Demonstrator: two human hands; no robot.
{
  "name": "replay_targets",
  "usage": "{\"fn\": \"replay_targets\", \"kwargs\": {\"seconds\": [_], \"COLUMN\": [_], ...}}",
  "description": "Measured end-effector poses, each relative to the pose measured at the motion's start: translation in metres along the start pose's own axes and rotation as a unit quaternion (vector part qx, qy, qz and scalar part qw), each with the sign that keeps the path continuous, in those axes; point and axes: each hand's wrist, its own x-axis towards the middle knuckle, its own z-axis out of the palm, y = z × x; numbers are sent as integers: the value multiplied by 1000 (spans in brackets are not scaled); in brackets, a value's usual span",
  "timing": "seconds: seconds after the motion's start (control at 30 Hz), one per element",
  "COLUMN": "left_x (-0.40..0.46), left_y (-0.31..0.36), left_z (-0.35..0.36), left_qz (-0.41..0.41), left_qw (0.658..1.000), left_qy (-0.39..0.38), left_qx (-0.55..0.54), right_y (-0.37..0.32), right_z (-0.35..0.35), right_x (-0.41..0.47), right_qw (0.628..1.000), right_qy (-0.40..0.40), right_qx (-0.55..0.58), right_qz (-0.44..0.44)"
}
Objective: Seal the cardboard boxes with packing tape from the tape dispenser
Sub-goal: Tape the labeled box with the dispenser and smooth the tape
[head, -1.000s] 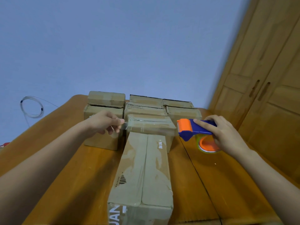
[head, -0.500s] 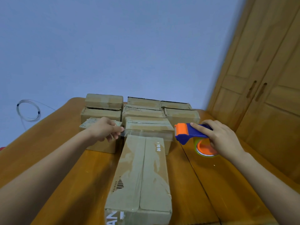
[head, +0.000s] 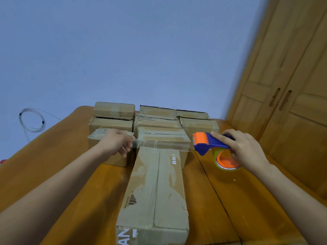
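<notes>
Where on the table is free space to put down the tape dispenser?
Bare table lies right of the long box, under the right hand holding the tape dispenser; also left of it. The far end is crowded with stacked boxes.

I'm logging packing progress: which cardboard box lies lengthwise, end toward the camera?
The long cardboard box at the front centre, with a barcode on top; the clear tape stretches above its far end. The other boxes sit stacked behind.

Both bare forearms are reaching forward. The left hand is curling its fingers and pinching the free end of the packing tape. The right hand is gripping the tape dispenser from above, index finger lying straight along its top.
</notes>
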Motion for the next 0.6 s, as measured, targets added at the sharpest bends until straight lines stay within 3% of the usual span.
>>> {"fn": "replay_targets", "kwargs": {"seconds": [0.37, 0.6], "left_x": [-1, 2], "left_y": [4, -1], "left_z": [1, 2], "left_qz": [13, 15], "left_qw": [1000, 1000], "left_qy": [5, 6], "left_qx": [-9, -18], "right_y": [0, -4], "right_z": [-10, -13], "right_x": [2, -4], "right_qw": [998, 999], "right_qy": [14, 34], "right_qx": [55, 22], "right_qz": [-4, -35]}}
